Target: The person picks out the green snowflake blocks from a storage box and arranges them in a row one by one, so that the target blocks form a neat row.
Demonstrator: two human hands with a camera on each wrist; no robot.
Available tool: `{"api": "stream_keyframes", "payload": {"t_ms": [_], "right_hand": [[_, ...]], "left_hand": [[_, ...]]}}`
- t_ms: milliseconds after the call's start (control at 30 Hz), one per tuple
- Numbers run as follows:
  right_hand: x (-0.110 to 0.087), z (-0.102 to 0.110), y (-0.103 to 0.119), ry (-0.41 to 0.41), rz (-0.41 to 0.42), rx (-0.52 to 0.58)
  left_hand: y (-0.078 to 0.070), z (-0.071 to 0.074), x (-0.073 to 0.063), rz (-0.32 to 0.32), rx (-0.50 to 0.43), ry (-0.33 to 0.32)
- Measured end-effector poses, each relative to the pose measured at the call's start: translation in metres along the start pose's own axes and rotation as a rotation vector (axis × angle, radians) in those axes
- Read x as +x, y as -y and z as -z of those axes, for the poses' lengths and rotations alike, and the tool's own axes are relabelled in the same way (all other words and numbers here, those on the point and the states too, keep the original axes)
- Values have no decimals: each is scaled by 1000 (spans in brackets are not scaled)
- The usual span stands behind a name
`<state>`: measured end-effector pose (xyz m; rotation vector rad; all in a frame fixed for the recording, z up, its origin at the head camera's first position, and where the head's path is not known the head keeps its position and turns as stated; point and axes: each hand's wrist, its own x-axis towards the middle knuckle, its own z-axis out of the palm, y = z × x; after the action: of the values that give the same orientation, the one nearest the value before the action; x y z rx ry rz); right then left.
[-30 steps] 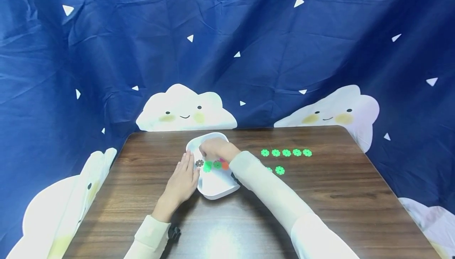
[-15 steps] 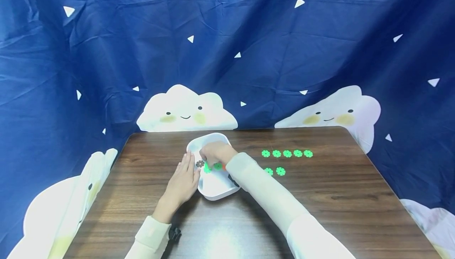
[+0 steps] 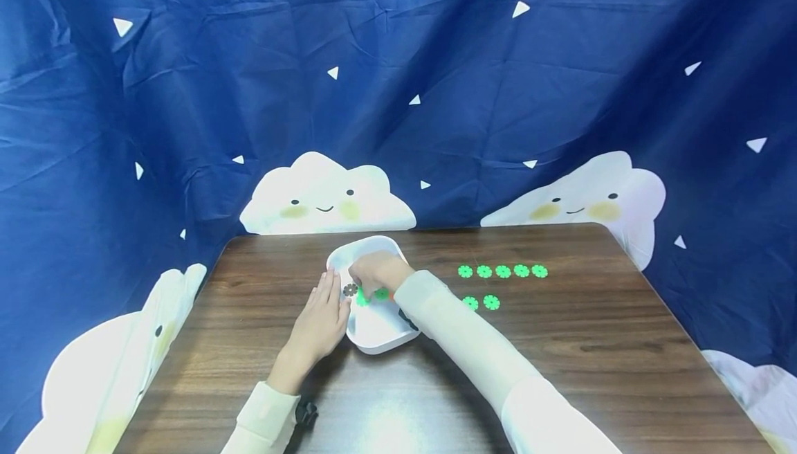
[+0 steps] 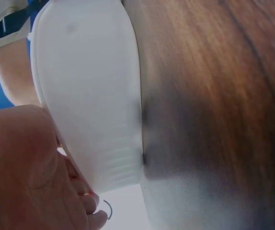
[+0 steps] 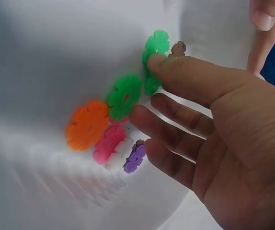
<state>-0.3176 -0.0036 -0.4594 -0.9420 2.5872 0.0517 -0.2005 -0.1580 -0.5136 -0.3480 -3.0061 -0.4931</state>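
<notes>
A white tray (image 3: 378,340) stands on the table, with several flower-shaped plastic discs inside. My left hand (image 3: 317,319) rests along its left rim, fingers straight; the left wrist view shows the tray's outer wall (image 4: 89,96) beside that palm. My right hand (image 3: 378,270) reaches down into the tray. Its thumb lies on a bright green flower-shaped disc (image 5: 157,42), pinching it, with the index finger hidden behind the thumb. The other fingers are bent beside a darker green disc (image 5: 125,96). Near them lie an orange disc (image 5: 87,125), a pink disc (image 5: 109,143) and a purple disc (image 5: 135,158).
A row of several green discs (image 3: 502,271) lies on the wooden table (image 3: 591,343) right of the tray. Below that row are two more green discs (image 3: 491,302), one partly behind the right sleeve (image 3: 461,329). A blue curtain (image 3: 398,108) with smiling clouds hangs behind.
My right hand has come down and slightly toward me inside the tray, reaching the bright green disc and covering the pink one in the head view. The left hand has stayed on the rim.
</notes>
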Motion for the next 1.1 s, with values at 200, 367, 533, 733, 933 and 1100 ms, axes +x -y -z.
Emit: {"api": "stream_keyframes", "payload": {"t_ms": [200,367,533,733,933,1100], "right_hand": [[-2,0,1,-11,-17,-31],[-4,-1,2,8,-40,-39],[-6,-1,2,38,-66,-54],[-6,-2,-2,52,-57,-5],[-5,1,-6,17,-17,28],[-6,7,-9,4,16,33]], "left_hand": [[0,0,0,1,-7,-7],[0,0,0,7,-8,0],[-1,0,0,11,-22,-1],[-2,0,0,10,-20,14],[-3,3,0,-4,-16,13],[-3,6,-1,4,-14,32]]}}
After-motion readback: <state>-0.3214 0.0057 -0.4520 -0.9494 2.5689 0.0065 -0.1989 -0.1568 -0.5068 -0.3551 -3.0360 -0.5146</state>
